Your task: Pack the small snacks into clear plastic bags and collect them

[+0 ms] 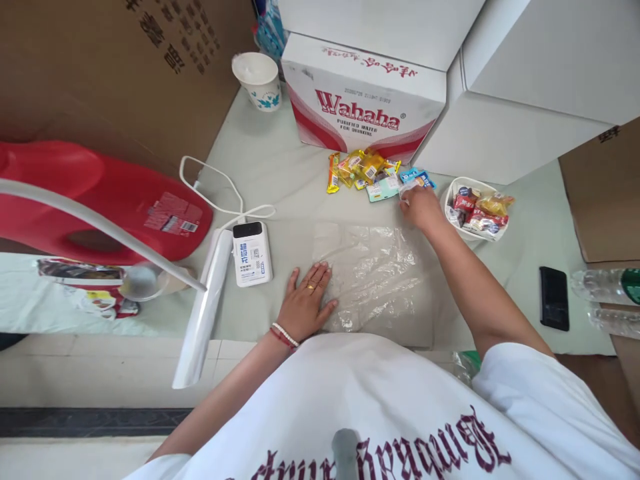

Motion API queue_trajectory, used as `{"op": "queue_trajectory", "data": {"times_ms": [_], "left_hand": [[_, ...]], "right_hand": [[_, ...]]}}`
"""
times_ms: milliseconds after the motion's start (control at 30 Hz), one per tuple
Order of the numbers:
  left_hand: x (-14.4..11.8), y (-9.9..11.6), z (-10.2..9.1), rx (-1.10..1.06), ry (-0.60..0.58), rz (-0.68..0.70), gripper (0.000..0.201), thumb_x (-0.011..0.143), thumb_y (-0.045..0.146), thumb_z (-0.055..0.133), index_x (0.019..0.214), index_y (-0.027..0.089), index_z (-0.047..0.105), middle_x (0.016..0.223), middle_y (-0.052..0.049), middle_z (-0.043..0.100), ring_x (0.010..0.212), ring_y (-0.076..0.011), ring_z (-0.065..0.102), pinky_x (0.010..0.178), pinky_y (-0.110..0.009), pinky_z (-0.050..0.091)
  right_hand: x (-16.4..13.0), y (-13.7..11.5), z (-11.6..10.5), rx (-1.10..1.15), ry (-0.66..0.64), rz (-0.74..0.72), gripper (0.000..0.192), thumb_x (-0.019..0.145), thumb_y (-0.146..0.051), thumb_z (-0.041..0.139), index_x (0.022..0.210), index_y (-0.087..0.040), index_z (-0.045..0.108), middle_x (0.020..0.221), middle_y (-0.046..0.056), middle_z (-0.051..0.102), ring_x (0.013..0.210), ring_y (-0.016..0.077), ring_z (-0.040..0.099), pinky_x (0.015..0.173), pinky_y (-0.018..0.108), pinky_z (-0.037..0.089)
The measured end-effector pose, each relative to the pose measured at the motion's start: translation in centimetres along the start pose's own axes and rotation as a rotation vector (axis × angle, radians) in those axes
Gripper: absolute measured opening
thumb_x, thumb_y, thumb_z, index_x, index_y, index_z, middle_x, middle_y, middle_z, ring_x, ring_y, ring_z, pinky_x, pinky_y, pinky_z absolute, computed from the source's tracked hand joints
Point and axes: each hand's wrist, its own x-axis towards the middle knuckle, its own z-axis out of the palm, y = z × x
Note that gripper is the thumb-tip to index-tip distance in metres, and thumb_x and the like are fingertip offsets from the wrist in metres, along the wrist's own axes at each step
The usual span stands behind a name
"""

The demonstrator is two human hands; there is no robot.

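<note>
- White power bank (253,253) lies on the pale table (280,173)
- Left hand (306,303), grip spread flat, presses the clear crinkled plastic bag (373,273) at its left edge
- Right hand (419,205) pinches a small white-wrapped snack (406,191) beside the white snack bowl (453,187)

L hand (306,301) lies flat, palm down, fingers spread (ring on one, bead bracelet at wrist). R arm stretches fwd, R hand (421,207) curled, fingertips apparently pinching.

Paper cup (259,80), phone (554,298), Wahaha carton (361,100)
</note>
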Motion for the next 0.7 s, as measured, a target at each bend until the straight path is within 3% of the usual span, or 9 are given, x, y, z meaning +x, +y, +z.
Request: {"op": "queue_trajectory", "data": {"times_ms": [100, 233, 333, 433, 500, 600, 700], "left_hand": [[0.0, 0.0, -0.1, -0.01, -0.002, 0.001, 0.068, 0.102, 0.046, 0.047, 0.162, 0.016, 0.037, 0.167, -0.015, 0.038, 0.155, -0.0314, 0.038, 0.13, -0.058, 0.011], [0.1, 0.0, -0.3, -0.022, -0.013, -0.002, 0.068, 0.101, 0.046, 0.048, 0.163, 0.018, 0.037, 0.167, -0.015, 0.039, 0.155, -0.0321, 0.038, 0.13, -0.06, 0.013], [0.1, 0.1, -0.3, -0.035, -0.021, -0.004, 0.069, 0.102, 0.046, 0.048, 0.163, 0.018, 0.036, 0.168, -0.015, 0.038, 0.156, -0.0317, 0.037, 0.13, -0.06, 0.012], [0.1, 0.1, -0.4, -0.053, -0.024, -0.014, 0.068, 0.102, 0.046, 0.047, 0.163, 0.017, 0.036, 0.168, -0.014, 0.038, 0.156, -0.0312, 0.037, 0.131, -0.059, 0.011], [0.1, 0.2, -0.4, -0.062, -0.021, -0.016, 0.068, 0.102, 0.046, 0.047, 0.163, 0.018, 0.036, 0.168, -0.014, 0.038, 0.156, -0.0316, 0.037, 0.131, -0.059, 0.01], [0.2, 0.1, -0.4, -0.065, -0.015, -0.003, 0.069, 0.101, 0.045, 0.048, 0.164, 0.018, 0.035, 0.167, -0.015, 0.039, 0.156, -0.0323, 0.038, 0.131, -0.06, 0.01], [0.4, 0.0, -0.4, -0.062, -0.018, 0.008, 0.07, 0.101, 0.045, 0.048, 0.164, 0.018, 0.035, 0.168, -0.016, 0.038, 0.155, -0.0327, 0.038, 0.131, -0.061, 0.009]], "right_hand": [[2.2, -1.7, -0.4, -0.059, 0.069, -0.115, 0.036, 0.102, -0.026, 0.04, 0.12, -0.015, 0.069, 0.128, 0.021, 0.062, 0.127, 0.0408, 0.046, 0.101, 0.057, 0.041], [3.3, -4.0, -0.5, -0.058, 0.063, -0.199, 0.039, 0.102, -0.019, 0.032, 0.115, -0.015, 0.069, 0.118, 0.021, 0.066, 0.127, 0.0388, 0.046, 0.103, 0.057, 0.039], [2.2, -4.1, -2.0, 0.011, 0.152, -0.155, 0.038, 0.104, -0.025, 0.033, 0.109, -0.016, 0.069, 0.112, 0.019, 0.068, 0.123, 0.0371, 0.05, 0.104, 0.055, 0.039], [-1.0, -3.7, -4.3, 0.222, 0.18, -0.113, 0.039, 0.105, -0.036, 0.034, 0.103, -0.018, 0.068, 0.099, 0.015, 0.069, 0.105, 0.0323, 0.058, 0.096, 0.047, 0.045], [-4.1, -4.1, -5.3, 0.443, 0.024, -0.147, 0.039, 0.106, -0.045, 0.036, 0.101, -0.02, 0.066, 0.089, 0.009, 0.068, 0.09, 0.0264, 0.061, 0.086, 0.039, 0.049], [-8.5, -6.3, -5.0, 0.65, -0.339, -0.273, 0.035, 0.104, -0.045, 0.041, 0.102, -0.022, 0.068, 0.091, 0.005, 0.07, 0.084, 0.0213, 0.064, 0.08, 0.033, 0.051], [-10.1, -8.0, -3.3, 0.593, -0.441, -0.386, 0.029, 0.1, -0.039, 0.049, 0.107, -0.023, 0.072, 0.098, 0.007, 0.073, 0.094, 0.0231, 0.066, 0.089, 0.036, 0.05]]}}
